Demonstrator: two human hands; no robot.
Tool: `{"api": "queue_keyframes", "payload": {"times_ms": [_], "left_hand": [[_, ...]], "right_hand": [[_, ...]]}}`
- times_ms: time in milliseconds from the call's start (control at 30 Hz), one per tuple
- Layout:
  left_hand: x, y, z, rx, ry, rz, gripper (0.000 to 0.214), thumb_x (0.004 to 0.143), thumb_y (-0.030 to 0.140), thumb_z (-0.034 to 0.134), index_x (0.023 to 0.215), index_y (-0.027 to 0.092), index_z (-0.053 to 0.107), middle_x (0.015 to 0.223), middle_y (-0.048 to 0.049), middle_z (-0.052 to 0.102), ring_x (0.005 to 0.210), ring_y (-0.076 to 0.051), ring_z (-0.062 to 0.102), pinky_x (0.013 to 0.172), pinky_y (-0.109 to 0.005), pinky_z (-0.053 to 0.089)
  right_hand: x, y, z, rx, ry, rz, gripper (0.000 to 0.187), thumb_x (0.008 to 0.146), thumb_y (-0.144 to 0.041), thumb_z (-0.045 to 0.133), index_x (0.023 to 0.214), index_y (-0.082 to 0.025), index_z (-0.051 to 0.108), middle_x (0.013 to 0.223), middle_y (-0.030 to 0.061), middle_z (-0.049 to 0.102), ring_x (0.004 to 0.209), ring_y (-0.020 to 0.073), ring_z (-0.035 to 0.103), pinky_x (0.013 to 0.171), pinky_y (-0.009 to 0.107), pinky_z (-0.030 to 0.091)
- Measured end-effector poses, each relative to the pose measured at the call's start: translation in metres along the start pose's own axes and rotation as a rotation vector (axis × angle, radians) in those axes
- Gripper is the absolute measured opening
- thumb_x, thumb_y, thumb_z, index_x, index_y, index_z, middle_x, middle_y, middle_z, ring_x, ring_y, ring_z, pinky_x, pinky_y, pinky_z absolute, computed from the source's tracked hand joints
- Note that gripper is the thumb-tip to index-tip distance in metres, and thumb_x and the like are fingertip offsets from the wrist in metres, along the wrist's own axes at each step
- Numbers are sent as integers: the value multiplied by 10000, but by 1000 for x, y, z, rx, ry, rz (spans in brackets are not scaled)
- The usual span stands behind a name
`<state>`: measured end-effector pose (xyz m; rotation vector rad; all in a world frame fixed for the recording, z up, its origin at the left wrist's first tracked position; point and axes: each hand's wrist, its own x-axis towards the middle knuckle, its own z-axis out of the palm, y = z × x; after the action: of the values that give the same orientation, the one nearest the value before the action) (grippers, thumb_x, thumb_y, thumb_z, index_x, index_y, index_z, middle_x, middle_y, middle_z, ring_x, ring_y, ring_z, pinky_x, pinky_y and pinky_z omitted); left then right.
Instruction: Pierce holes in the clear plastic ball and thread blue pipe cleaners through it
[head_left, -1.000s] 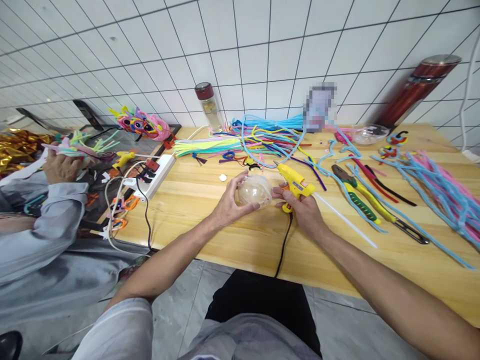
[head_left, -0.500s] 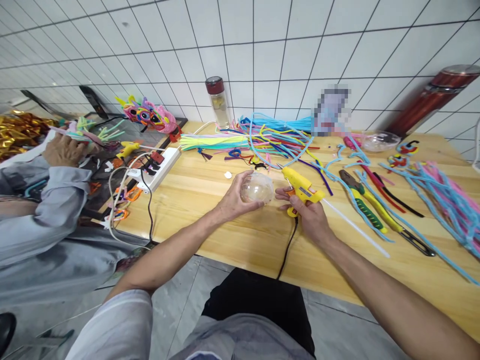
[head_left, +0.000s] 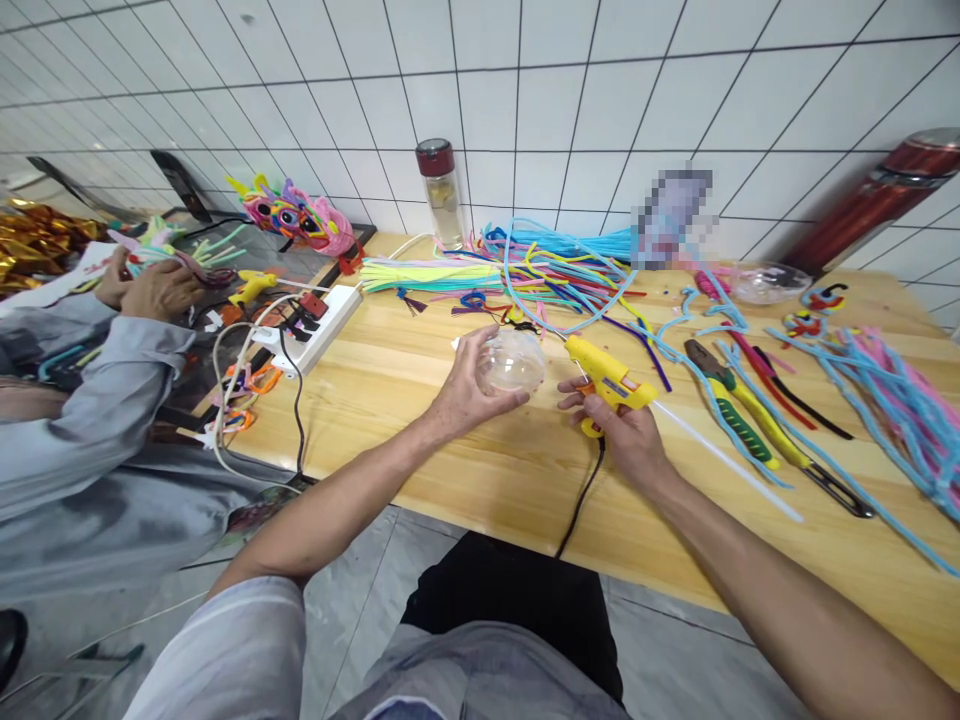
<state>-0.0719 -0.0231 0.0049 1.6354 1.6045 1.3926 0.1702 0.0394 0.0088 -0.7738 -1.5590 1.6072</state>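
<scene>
Between the thumb and fingers of my left hand (head_left: 474, 385) sits a clear plastic ball (head_left: 511, 362), held just above the wooden table. My right hand (head_left: 626, 435) grips a yellow hot glue gun (head_left: 609, 375), its nozzle pointing up and left, towards the far side of the ball but apart from it. A long translucent glue stick (head_left: 727, 460) sticks out of the gun's back end. The gun's black cord (head_left: 581, 500) drops over the table's front edge.
Bundles of pipe cleaners (head_left: 435, 275) lie behind my hands. Right of them are green-handled pliers (head_left: 731, 410) and more pipe cleaners (head_left: 892, 410). A power strip (head_left: 330, 330) and a co-worker's hands (head_left: 161, 287) are at left. A glass bottle (head_left: 440, 195) and red thermos (head_left: 862, 205) stand behind.
The view has shifted slightly. My hands still hold the ball and glue gun, in nearly the same places. The co-worker's second hand now shows at the left.
</scene>
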Motion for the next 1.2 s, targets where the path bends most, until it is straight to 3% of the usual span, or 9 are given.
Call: {"api": "queue_keyframes", "payload": {"times_ms": [200,433,633,767,833,967,1200], "left_hand": [[3,-5,0,79,-20,10,963,704,561,885,1452,206,393,1497,-181,465,1415,-350,509,1194,-529,463],[3,-8,1,71,-3,71,919,746,552,857,1460,236,374,1501,-160,488,1413,-338,511,1193,-521,450],[4,-9,0,112,9,120,864,759,507,860,1437,228,401,1472,-154,512,1419,-331,505,1217,-508,423],[5,-12,2,87,5,173,910,716,576,875,1425,230,423,1460,-167,513,1424,-348,493,1209,-533,421],[5,-10,1,79,9,182,812,779,622,809,1404,233,466,1479,-169,507,1451,-340,467,1217,-538,410],[6,0,-6,80,63,175,390,1003,553,545,1224,243,633,1475,-133,551,1443,-287,495,1225,-529,392],[20,11,-16,11,57,140,287,962,500,624,960,223,696,1396,-107,636,1352,-269,578,1171,-487,452]], "right_hand": [[-3,-1,-2,-21,-39,20,460,874,-627,736,1107,-236,676,1140,101,770,851,218,748,691,344,589],[-3,-4,-4,-59,-44,41,499,853,-659,737,1093,-228,658,839,26,721,627,172,662,581,319,541],[-3,-7,-3,-89,-39,36,490,841,-669,743,1056,-236,664,791,18,700,613,171,639,576,326,534],[-3,-7,-3,-103,-34,37,506,840,-677,738,1071,-234,663,778,13,695,599,169,631,567,328,522],[-3,-7,-3,-95,-30,39,510,837,-671,745,1081,-230,662,777,12,693,595,166,627,566,324,517],[-3,-6,-3,-80,-26,42,507,829,-664,756,1071,-228,660,761,8,684,588,164,620,558,319,508],[-3,-7,-4,-78,-23,42,514,825,-670,754,1078,-232,659,754,5,676,592,167,619,554,325,510]]}}
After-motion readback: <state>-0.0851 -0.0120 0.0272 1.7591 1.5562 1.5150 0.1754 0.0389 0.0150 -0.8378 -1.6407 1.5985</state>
